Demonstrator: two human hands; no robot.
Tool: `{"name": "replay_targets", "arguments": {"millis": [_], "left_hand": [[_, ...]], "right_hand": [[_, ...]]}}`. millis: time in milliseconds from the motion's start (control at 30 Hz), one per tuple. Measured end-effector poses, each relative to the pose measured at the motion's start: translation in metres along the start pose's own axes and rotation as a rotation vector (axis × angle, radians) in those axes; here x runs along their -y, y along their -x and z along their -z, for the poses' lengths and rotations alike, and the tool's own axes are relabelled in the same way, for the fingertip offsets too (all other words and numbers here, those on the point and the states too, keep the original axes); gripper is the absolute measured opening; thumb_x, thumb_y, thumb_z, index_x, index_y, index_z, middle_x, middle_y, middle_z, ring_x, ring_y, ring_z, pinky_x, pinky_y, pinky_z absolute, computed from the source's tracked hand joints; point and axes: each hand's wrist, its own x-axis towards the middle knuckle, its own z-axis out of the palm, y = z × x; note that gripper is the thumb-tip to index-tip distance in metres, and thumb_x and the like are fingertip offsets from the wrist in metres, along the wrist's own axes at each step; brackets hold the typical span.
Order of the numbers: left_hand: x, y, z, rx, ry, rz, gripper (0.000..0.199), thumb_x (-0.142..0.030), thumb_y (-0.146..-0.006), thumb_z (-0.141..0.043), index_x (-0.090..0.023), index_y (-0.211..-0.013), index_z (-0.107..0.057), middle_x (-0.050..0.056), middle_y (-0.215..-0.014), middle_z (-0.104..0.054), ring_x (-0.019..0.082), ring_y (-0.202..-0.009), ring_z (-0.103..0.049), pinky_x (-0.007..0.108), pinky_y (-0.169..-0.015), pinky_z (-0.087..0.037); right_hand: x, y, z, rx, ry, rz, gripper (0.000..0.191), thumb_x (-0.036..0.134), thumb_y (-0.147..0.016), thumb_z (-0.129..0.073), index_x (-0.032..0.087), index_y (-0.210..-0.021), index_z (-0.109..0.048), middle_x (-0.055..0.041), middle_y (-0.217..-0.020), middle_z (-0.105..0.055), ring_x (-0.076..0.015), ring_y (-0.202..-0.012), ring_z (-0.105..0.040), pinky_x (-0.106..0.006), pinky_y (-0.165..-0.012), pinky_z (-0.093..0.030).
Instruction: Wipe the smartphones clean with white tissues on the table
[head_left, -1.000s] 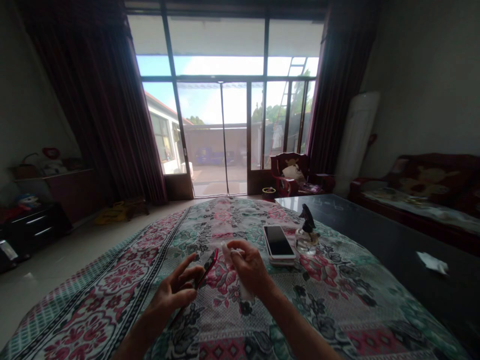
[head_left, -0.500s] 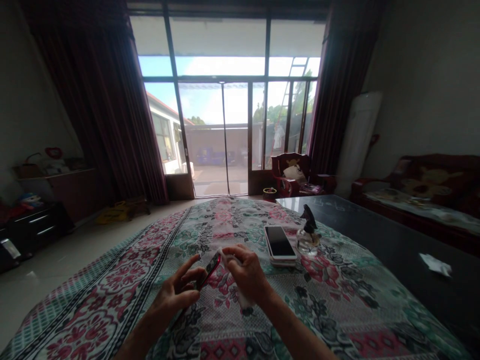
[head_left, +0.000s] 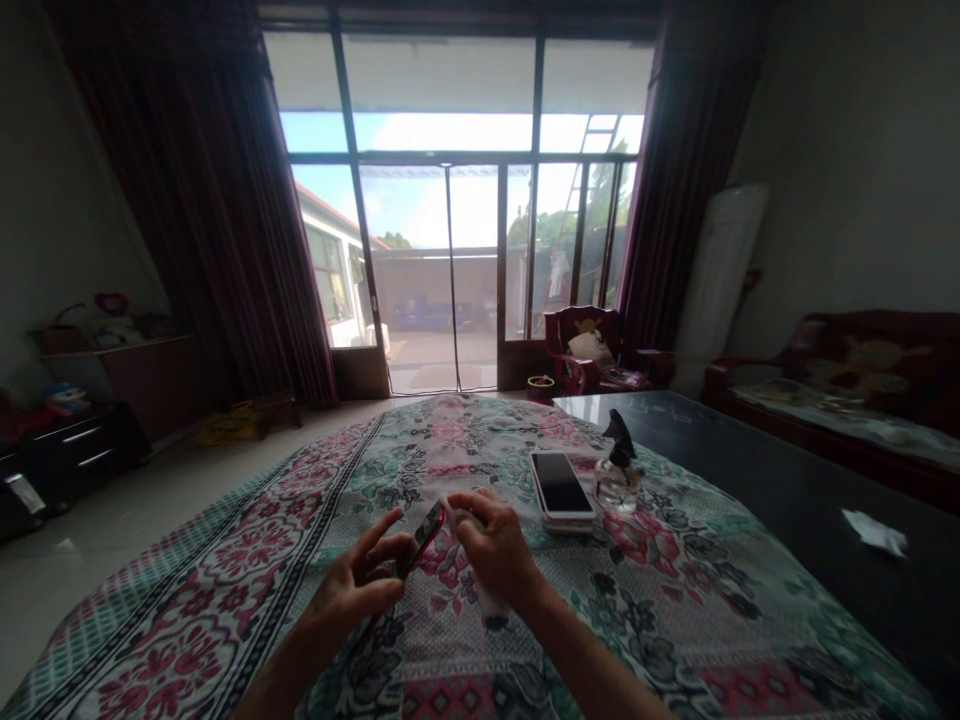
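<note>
My left hand (head_left: 361, 582) is closed on the lower end of a smartphone (head_left: 426, 532) with a red edge, its index finger raised clear of the side. The phone is tilted, its dark face partly showing. At its upper corner my right hand (head_left: 491, 548) pinches a white cloth or tissue (head_left: 489, 600) against the edge; part of it hangs below the palm. To the right, a white phone with a dark screen (head_left: 562, 484) lies on top of another pale flat device. Beside that stands a clear round spray bottle (head_left: 616, 484) with a black trigger head.
A floral cloth (head_left: 315, 520) covers the table in front of me. On the dark tabletop (head_left: 765, 470) at right lies a crumpled white tissue (head_left: 874, 532). Farther back are a wooden armchair (head_left: 585, 350), a sofa (head_left: 862, 380) and glass doors (head_left: 420, 280).
The phone has turned slightly, so more of its dark face shows. Both hands keep their grip, and the view has shifted a little.
</note>
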Motion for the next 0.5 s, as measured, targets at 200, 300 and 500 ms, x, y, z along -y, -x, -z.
{"name": "replay_targets", "arguments": {"millis": [200,300,500], "left_hand": [[-0.0037,0.0013,0.0001,0.034,-0.054,-0.009,0.086,-0.038,-0.061,-0.077,-0.025,-0.139,-0.044,0.009,-0.118,-0.067,0.027,-0.105,-0.06,0.032,-0.083,-0.046],[-0.0046,0.0017,0.0014,0.028,-0.062,0.015,0.087,-0.036,-0.059,-0.077,-0.025,-0.139,-0.043,0.009,-0.12,-0.066,0.028,-0.106,-0.06,0.033,-0.083,-0.047],[-0.0051,0.0022,-0.0006,-0.056,-0.035,0.024,0.088,-0.039,-0.058,-0.076,-0.024,-0.139,-0.044,0.009,-0.115,-0.068,0.028,-0.104,-0.061,0.036,-0.086,-0.046]], "right_hand": [[-0.004,0.0001,0.0014,-0.008,0.003,-0.007,0.031,0.009,-0.069,-0.048,0.019,-0.084,-0.073,-0.0025,-0.08,-0.066,-0.0153,-0.077,-0.061,-0.026,-0.073,-0.047],[-0.0025,0.0005,0.0018,-0.003,0.017,0.003,0.031,0.009,-0.069,-0.049,0.02,-0.084,-0.073,-0.0022,-0.079,-0.066,-0.0153,-0.076,-0.06,-0.026,-0.074,-0.047],[0.0009,-0.0003,0.0007,0.025,0.029,0.037,0.03,0.007,-0.068,-0.049,0.02,-0.081,-0.074,-0.0017,-0.075,-0.063,-0.0145,-0.072,-0.058,-0.025,-0.07,-0.046]]}}
